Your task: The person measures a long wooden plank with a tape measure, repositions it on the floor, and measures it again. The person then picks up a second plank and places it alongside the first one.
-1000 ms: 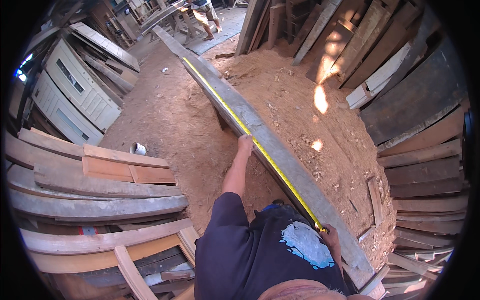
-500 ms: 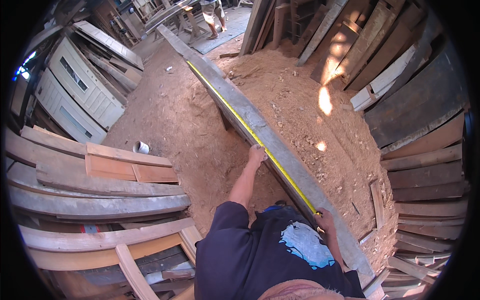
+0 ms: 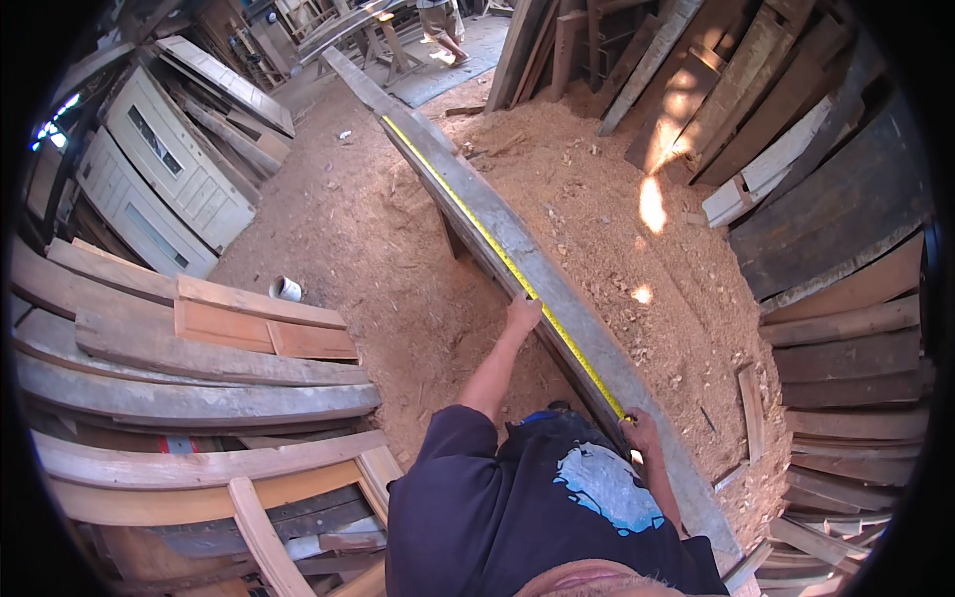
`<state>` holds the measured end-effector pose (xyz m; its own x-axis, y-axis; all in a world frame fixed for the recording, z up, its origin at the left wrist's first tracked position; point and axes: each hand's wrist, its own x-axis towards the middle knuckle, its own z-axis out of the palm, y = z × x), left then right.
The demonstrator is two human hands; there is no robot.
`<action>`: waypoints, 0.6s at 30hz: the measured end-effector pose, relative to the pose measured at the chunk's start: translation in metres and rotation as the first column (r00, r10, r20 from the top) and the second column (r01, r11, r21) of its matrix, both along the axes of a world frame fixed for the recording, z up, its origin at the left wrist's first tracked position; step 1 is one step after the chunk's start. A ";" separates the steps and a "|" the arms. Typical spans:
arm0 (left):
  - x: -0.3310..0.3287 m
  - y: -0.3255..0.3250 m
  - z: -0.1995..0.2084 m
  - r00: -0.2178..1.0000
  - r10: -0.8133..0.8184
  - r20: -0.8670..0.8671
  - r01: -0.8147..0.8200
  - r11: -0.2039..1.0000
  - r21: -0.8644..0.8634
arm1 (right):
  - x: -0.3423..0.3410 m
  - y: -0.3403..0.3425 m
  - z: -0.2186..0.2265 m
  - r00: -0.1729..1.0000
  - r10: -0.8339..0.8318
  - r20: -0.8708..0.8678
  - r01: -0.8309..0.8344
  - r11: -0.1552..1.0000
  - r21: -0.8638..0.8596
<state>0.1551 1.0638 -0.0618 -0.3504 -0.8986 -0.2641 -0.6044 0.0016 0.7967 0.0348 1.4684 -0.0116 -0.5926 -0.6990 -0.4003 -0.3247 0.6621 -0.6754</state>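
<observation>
While the yellow tape measure (image 3: 583, 358) lies stretched lengthwise along the near edge of a long gray plank (image 3: 502, 224), both bare hands are at it. The left hand (image 3: 523, 311) rests at the plank's edge, partway along the tape, its fingers bent; whether they pinch the tape or merely touch it, I cannot tell. Nearer the body, the right hand (image 3: 643, 434) has its fingers curled closed around the tape's near end, over the plank's top. The plank runs diagonally above a floor (image 3: 607, 209) strewn with wood shavings. To the left, a white bucket (image 3: 286, 289) sits just beyond stacked boards (image 3: 229, 400), with pale paneled doors (image 3: 204, 204) leaning farther back. More timber (image 3: 846, 345) lines the right side, and another person (image 3: 438, 22) is partly visible at the top.
</observation>
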 end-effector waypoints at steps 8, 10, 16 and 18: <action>0.019 0.133 0.045 0.766 -0.477 0.431 0.643 0.566 -0.517 | -0.002 0.001 -0.001 0.999 -0.028 0.024 0.028 0.999 0.025; 0.024 0.158 0.038 0.655 -0.591 0.470 0.754 0.476 -0.453 | -0.003 0.000 0.001 0.999 -0.021 0.024 0.020 0.999 0.041; 0.022 0.157 0.027 0.458 -0.630 0.627 0.889 0.312 -0.335 | -0.002 -0.008 0.009 1.000 -0.016 -0.006 0.016 0.997 0.071; 0.011 0.155 0.016 0.475 -0.620 0.625 0.879 0.297 -0.373 | -0.008 -0.001 -0.002 1.000 0.004 -0.018 -0.001 0.991 0.132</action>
